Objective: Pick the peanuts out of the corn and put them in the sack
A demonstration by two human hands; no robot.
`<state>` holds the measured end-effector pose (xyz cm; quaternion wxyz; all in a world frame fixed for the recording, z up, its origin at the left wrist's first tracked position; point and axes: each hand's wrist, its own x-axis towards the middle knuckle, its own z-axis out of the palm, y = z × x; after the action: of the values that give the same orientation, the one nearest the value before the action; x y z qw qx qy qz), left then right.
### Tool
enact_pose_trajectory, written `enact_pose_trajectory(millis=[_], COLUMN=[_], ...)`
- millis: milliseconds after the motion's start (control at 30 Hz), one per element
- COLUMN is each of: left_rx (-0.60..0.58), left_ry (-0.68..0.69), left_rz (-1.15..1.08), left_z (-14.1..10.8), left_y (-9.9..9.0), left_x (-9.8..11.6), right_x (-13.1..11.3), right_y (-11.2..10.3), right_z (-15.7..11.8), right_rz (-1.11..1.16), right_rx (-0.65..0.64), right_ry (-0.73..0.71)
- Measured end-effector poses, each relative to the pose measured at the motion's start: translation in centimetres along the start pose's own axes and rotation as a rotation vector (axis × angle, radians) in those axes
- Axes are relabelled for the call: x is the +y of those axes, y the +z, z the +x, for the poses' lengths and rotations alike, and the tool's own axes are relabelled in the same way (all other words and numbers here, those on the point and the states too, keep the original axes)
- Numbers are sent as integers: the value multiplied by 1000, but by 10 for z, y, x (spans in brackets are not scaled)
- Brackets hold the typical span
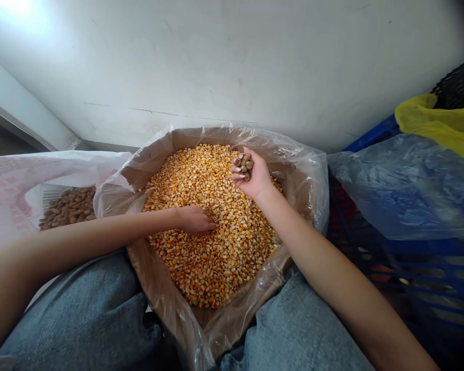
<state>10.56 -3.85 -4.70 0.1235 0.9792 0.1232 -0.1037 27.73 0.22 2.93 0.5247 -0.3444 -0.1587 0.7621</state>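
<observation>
Yellow corn kernels [216, 257] fill a large brown paper sack [154, 278] lined with clear plastic, standing between my knees. My left hand [196, 220] rests on the corn near the middle, fingers curled down into the kernels. Its fingertips and whatever they hold are hidden. Above the corn, toward the back right of the sack, my right hand [255, 175] is turned palm up. Its fingers are curled round several peanuts [246, 165] in their shells, brown and wrinkled.
On the left, a white and pink plastic bag [3, 185] holds many brown unshelled peanuts [71, 206]. A blue crate [436, 268] stands at the right, with clear plastic [406, 190] and yellow netting [441, 121] over it. The white wall [216, 62] rises behind the sack.
</observation>
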Motion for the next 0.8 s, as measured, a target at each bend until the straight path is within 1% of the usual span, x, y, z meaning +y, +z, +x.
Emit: enact_pose_trajectory(millis=[100, 167, 233, 333, 400, 433, 500, 567, 667, 733, 800], left_rx=[13, 21, 71, 172, 208, 238, 366, 511, 708, 890, 1050], left_ry=[-1, -41, -141, -345, -440, -471, -525, -566, -581, -573, -556], left_rz=[-41, -203, -509, -1155, -1538, -1677, -1835, -1871, -1766, -1585, -1309], left_z=[4, 6, 6, 3, -1, -3, -7, -11, -14, -15, -14], left_y=[3, -1, -10, -23, -30, -32, -36, -39, -51, -64, -81], left_x=[2, 0, -5, -13, -18, -20, -23, -27, -32, -32, -27], right_x=[0, 0, 0, 0, 0, 0, -1, -1, 2, 9, 20], right_y=[0, 0, 0, 2, 3, 3, 3, 3, 0, -2, -1], right_z=[0, 0, 0, -1, -1, -2, -2, -1, 2, 4, 5], right_rz=[-17, -18, -6, 17, 25, 25, 18, 8, 17, 56, 110], right_rx=[0, 1, 4, 13, 18, 20, 21, 19, 53, 120, 165], right_ry=[-7, -10, -6, 12, 16, 13, 5, 1, 16, 54, 116])
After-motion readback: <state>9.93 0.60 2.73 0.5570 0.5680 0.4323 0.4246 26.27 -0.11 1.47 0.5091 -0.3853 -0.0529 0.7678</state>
